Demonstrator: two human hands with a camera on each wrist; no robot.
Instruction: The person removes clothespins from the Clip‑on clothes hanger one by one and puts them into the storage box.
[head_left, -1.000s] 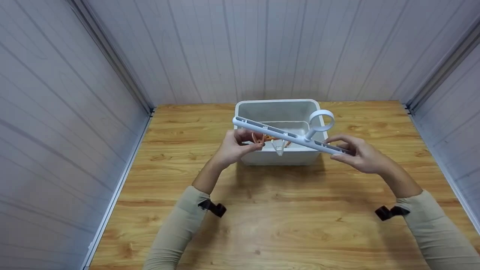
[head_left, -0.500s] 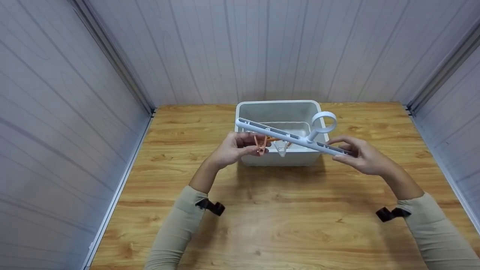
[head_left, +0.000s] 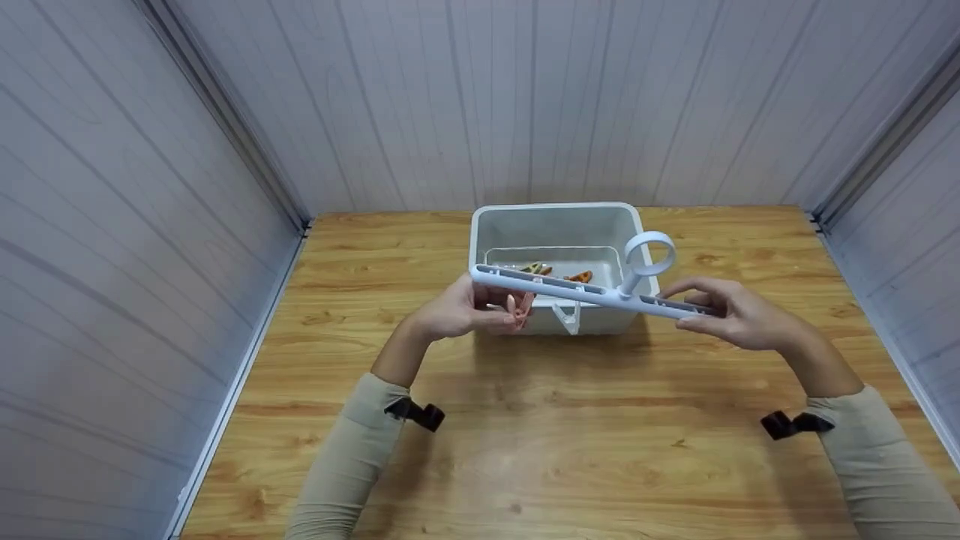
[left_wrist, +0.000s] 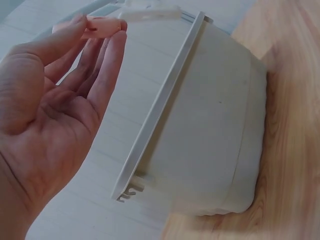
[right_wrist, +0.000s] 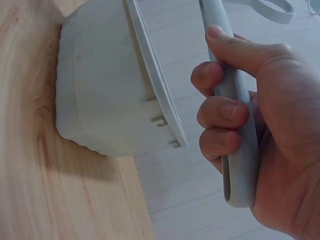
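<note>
A long white hanger bar (head_left: 585, 291) with a ring hook (head_left: 649, 253) hangs level in the air in front of a white plastic bin (head_left: 556, 214). My right hand (head_left: 724, 315) grips the bar's right end (right_wrist: 235, 125), fingers curled round it. My left hand (head_left: 457, 311) is under the bar's left end and pinches a pink clothespin (head_left: 514, 309) between thumb and fingertips (left_wrist: 102, 27). A clear clip (head_left: 567, 315) dangles from the bar's middle. Inside the bin lie orange and olive clothespins (head_left: 579, 277).
The bin (left_wrist: 210, 125) stands on a wooden table (head_left: 570, 435) close to the back wall. Grey panelled walls close in the table on the left, back and right. Bare wood stretches between my forearms and the table's near edge.
The bar has come down and levelled out, nearer to me. My left hand drew the pink clothespin out from the bin to below the bar's left end.
</note>
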